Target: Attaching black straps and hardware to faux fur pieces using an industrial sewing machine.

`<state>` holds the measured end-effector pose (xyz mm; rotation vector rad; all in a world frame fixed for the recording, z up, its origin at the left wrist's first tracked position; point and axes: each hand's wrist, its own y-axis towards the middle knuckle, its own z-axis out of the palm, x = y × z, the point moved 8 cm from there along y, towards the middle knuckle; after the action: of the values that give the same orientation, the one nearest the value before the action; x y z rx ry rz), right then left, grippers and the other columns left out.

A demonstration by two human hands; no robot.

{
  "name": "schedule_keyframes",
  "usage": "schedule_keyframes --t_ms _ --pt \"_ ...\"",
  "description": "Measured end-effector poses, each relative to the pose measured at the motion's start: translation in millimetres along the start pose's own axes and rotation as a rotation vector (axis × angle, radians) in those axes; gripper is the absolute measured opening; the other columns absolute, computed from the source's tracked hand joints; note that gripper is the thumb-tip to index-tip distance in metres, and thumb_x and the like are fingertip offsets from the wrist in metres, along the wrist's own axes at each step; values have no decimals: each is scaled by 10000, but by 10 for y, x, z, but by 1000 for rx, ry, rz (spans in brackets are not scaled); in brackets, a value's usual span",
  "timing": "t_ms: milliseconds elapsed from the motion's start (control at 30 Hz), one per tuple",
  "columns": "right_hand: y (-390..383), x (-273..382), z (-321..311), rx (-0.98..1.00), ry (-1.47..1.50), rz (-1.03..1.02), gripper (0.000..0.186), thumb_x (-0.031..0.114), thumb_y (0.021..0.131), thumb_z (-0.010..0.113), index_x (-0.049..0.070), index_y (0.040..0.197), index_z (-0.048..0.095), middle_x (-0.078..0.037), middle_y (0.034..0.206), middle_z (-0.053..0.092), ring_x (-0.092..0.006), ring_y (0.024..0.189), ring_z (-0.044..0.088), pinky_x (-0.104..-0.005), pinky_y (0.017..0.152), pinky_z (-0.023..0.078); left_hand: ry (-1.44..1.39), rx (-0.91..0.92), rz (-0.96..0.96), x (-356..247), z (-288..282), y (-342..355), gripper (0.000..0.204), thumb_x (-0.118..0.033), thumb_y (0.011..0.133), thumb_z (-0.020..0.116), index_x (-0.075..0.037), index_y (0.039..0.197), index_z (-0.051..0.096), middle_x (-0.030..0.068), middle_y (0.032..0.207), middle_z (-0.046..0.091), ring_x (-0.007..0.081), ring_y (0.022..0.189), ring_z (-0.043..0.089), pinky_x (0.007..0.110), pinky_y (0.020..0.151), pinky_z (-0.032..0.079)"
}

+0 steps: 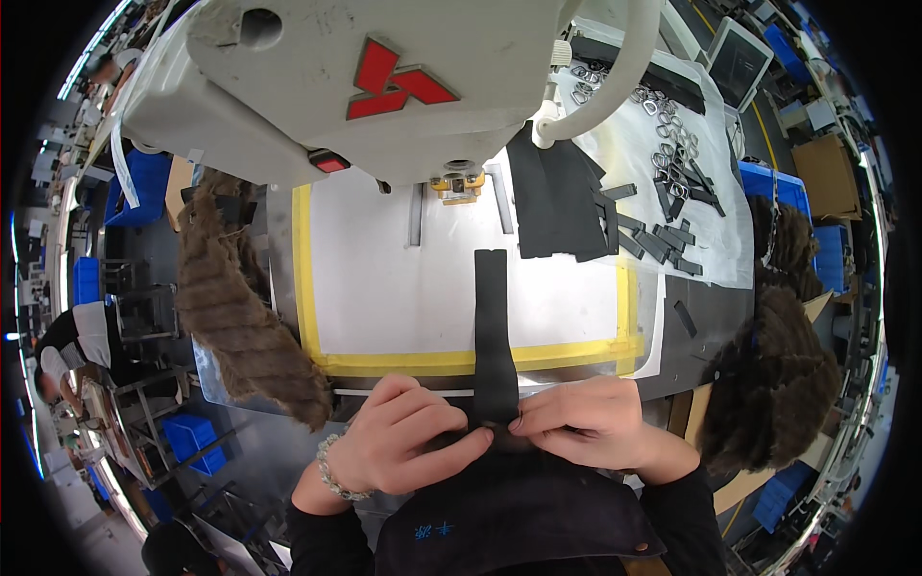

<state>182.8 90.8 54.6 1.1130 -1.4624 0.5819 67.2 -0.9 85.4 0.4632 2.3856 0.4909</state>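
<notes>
Black fabric-like strip (pixel 492 312) in the head view: its near end sits between the two hands, and its length runs straight away from the fingers (pixel 459 458), over yellow tape (pixel 403 363) and onto a white sheet (pixel 403 288). The left hand (pixel 394 437), a beaded bracelet (pixel 331 468) at its wrist, pinches the near end's left edge between thumb and forefinger; the right hand (pixel 591 422) pinches the right edge, fingertips bunched. Beyond the fingers, well apart from them, looms a pale machine head (pixel 288 77). Ahead and to their right lie stacked black panels (pixel 557 206), then short black straps (pixel 658 242) and metal rings (pixel 667 125) on white plastic (pixel 720 245) over the dark table (pixel 725 312). Brown striped fur (pixel 240 322) hangs to the fingers' left; more fur (pixel 773 384) is heaped well to their right.
</notes>
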Motion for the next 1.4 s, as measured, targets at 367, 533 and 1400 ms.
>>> schedule_keyframes --t_ms 367,533,1400 --pt "-24 -286 18 26 380 338 115 -44 837 667 8 935 700 -74 904 708 -96 791 676 -228 722 526 -213 67 -217 243 77 81 356 -238 608 860 -159 928 726 -69 720 604 107 636 565 259 628 396" --pt "-54 -395 64 15 572 436 75 -52 856 653 -23 921 675 -63 916 693 -67 769 642 -204 703 503 -301 70 -270 313 108 85 399 -248 558 885 -139 910 731 -50 720 621 120 642 578 259 647 416" --pt "-149 -643 262 -115 1089 511 131 -118 823 646 -36 924 636 -103 975 680 -118 866 658 -224 796 517 -586 42 -358 438 191 -11 378 -187 600 886 -129 933 718 -35 778 654 150 721 586 275 698 447"
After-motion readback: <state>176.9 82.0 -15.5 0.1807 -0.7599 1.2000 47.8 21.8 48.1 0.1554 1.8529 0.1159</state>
